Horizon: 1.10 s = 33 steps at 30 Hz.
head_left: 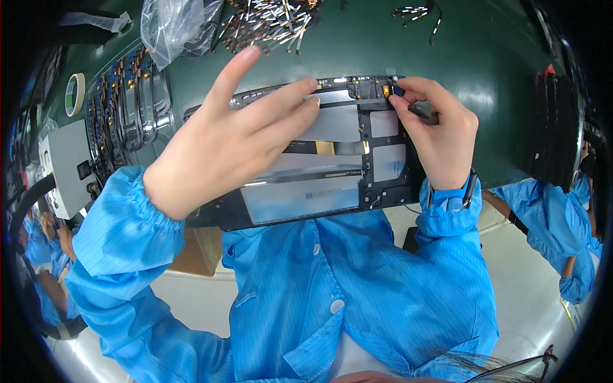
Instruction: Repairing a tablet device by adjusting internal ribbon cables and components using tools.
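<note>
An opened tablet [306, 199] lies in front of me, its silver battery panels and black frame showing. Over its left half spreads my left hand [233, 137], palm down with fingers apart, and whether the fingertips touch the tablet's upper edge I cannot tell. My right hand [444, 131] is closed at the upper right corner, thumb and forefinger pinched beside a small orange-gold part [386, 90]. A black stick-like tool [423, 115] is tucked in its curled fingers. What the fingertips pinch is hidden.
Small flex cables [271, 22] are heaped at the back beside a clear plastic bag [172, 29]; several more lie back right. At left are a tape roll [75, 94], rows of cabled parts [128, 102] and a grey box [64, 169]. Black panels [552, 127] stand at right, near another person's blue sleeve [543, 204].
</note>
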Each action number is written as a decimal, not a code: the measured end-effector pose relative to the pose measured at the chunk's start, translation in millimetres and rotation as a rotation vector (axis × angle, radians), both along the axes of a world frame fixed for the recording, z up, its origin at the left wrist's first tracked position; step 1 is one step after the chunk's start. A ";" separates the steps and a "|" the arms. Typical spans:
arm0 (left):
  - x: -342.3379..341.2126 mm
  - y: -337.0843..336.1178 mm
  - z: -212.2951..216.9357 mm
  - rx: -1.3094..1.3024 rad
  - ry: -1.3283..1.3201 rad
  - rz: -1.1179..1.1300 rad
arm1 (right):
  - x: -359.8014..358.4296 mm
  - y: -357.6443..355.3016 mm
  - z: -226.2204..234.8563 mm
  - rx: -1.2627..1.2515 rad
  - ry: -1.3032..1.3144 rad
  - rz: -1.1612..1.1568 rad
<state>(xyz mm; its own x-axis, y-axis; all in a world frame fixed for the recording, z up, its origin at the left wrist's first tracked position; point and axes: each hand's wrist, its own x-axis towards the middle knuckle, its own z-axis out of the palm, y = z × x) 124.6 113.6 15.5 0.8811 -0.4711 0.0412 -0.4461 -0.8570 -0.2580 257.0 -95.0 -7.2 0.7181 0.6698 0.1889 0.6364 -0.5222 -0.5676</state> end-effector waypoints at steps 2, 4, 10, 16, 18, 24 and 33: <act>1.0 -0.3 4.7 0.035 0.040 -0.016 | 0.0 0.7 0.2 -0.005 0.008 -0.002; 1.6 -1.2 8.6 0.113 0.083 -0.070 | -0.3 0.7 0.7 0.011 0.008 0.004; 13.1 -8.8 19.4 0.239 0.140 -0.157 | 1.6 -0.7 0.4 0.013 0.034 -0.008; 19.2 -24.5 18.0 0.335 0.140 -0.201 | 1.6 0.2 -1.2 0.027 0.024 -0.015; 24.8 -26.2 21.4 0.266 0.184 -0.206 | 1.2 -0.4 -2.4 0.032 0.032 -0.013; 29.0 -28.0 23.8 0.142 0.258 -0.184 | 1.5 -1.8 4.3 0.033 0.015 0.000; -20.1 -30.0 16.8 -0.150 -0.022 0.331 | -1.6 -4.3 28.8 0.206 -0.102 0.104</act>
<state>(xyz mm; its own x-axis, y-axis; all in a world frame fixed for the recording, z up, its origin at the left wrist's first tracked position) 104.5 83.6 32.3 0.9830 -0.1474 0.1090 -0.1336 -0.9831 -0.1251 255.4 -99.3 21.6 0.6174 0.6791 0.3971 0.7403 -0.3309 -0.5851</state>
